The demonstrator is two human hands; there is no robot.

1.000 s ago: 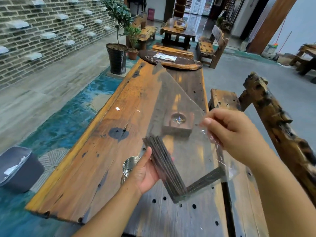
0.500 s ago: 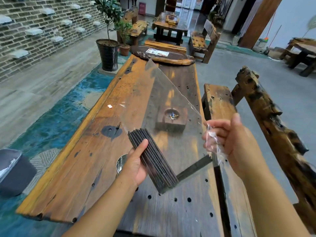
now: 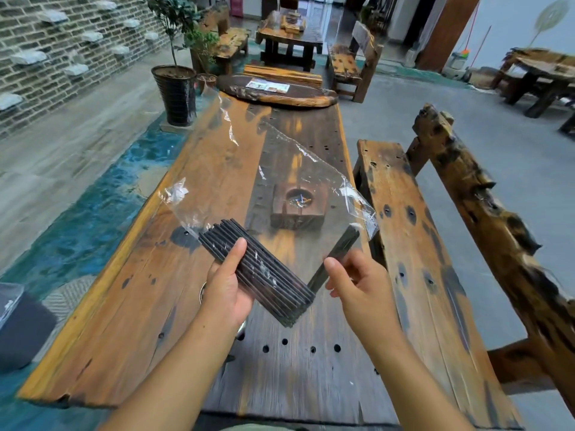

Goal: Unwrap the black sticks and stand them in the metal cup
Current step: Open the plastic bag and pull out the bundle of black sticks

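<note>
A bundle of black sticks [image 3: 264, 272] lies inside a clear plastic wrapper [image 3: 280, 169] that spreads up and away over the table. My left hand [image 3: 227, 284] grips the bundle from below, thumb on top. My right hand [image 3: 357, 281] pinches a few separate black sticks [image 3: 337, 256] through the wrapper's right side. The metal cup [image 3: 203, 293] stands on the table under my left hand; only a sliver of its rim shows.
The long wooden table [image 3: 155, 306] has holes near its front edge. A wooden block with a round hollow [image 3: 298, 206] sits mid-table and a dark oval slab [image 3: 277, 91] at the far end. A wooden bench [image 3: 413, 244] runs along the right; a dark bin [image 3: 18, 325] stands left.
My right hand let go of the wrapper's upper edge, dropped lower and took hold of the few separate sticks. The wrapper has crumpled and sagged. My left hand kept its hold on the bundle.
</note>
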